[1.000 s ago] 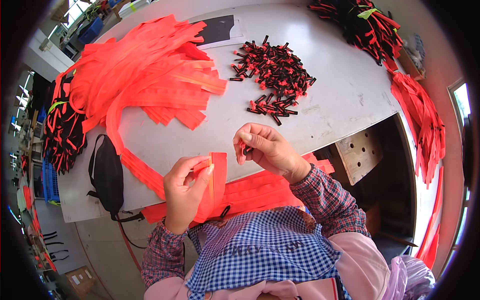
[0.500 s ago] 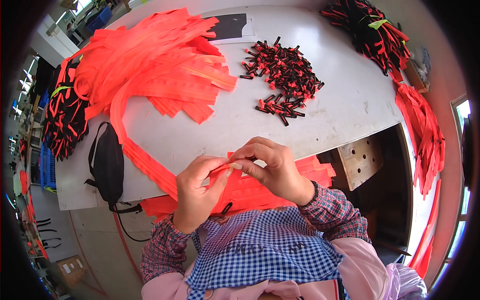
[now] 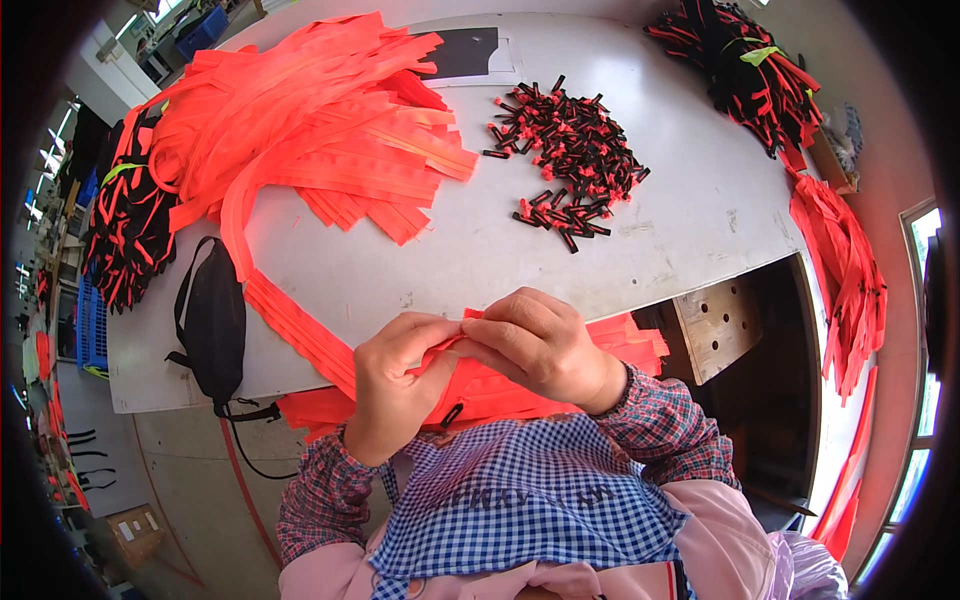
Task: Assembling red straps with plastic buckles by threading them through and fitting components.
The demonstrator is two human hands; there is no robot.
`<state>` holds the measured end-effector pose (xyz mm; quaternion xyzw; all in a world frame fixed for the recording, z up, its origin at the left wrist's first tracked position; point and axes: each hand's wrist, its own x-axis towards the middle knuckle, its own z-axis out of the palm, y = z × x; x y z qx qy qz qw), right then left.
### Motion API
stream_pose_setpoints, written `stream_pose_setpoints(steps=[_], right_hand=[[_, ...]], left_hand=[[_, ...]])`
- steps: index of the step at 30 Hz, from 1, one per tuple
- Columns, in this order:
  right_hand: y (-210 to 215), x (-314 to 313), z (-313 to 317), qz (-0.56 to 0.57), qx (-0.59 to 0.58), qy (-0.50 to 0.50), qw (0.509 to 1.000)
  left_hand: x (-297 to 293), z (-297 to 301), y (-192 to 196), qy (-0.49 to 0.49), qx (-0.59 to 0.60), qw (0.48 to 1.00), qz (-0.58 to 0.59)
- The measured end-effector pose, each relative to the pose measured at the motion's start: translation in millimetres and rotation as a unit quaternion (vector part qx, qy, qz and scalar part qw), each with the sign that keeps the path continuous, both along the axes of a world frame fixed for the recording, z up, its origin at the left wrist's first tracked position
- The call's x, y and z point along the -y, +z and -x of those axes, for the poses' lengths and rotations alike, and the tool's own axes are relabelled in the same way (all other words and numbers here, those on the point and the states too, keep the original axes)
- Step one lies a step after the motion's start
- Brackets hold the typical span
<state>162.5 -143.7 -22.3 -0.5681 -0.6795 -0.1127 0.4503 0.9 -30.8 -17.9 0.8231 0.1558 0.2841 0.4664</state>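
Above my lap, both hands meet at the near edge of the white table (image 3: 690,235). My left hand (image 3: 400,380) pinches a bright orange-red zipper tape (image 3: 436,355) between thumb and fingers. Against its fingertips, my right hand (image 3: 545,345) is closed on the same tape's end; its curled fingers hide the exact grip. Below the hands, more orange-red zipper tapes (image 3: 520,392) lie across my lap, with a small black zipper pull (image 3: 453,413) among them. A long band of tape (image 3: 300,328) runs from the lap up to a large heap of zipper tapes (image 3: 320,130) at the far left.
A pile of small black pulls with red ends (image 3: 580,150) sits mid-table. Black-and-red bundles lie at the left (image 3: 130,225) and far right (image 3: 735,70). A black pouch (image 3: 215,325) rests at the left edge. Red strips (image 3: 845,280) hang on the right, beyond an open compartment (image 3: 770,370).
My right hand has rolled over, its fingers curling down and covering the tape end that showed between the fingertips. The left hand keeps its pinch almost in place.
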Motion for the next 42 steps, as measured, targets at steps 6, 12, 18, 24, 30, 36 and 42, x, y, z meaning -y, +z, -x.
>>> stream_pose_setpoints(steps=[6,12,18,24,30,36,42], right_hand=[[5,3,2,0.019,0.016,0.005,1.0],[0,4,3,0.063,0.018,0.0,0.998],[9,17,-10,0.191,-0.268,0.058,0.943],[-3,13,2,0.263,-0.554,0.14,0.777],[-15,19,-7,0.116,-0.326,0.187,0.919],[-11,16,9,0.144,-0.506,0.056,0.848],[-19,8,12,0.216,-0.627,0.215,0.717]], left_hand=[[-3,1,8,-0.001,-0.035,0.999,0.001],[-3,2,13,-0.002,-0.062,0.998,-0.033],[-9,2,9,-0.031,-0.017,0.988,0.149],[-14,4,3,-0.077,0.008,0.97,0.23],[-18,7,-5,-0.042,0.045,0.965,0.254],[-18,9,-7,-0.06,0.07,0.937,0.336],[-15,8,-6,-0.059,0.061,0.897,0.433]])
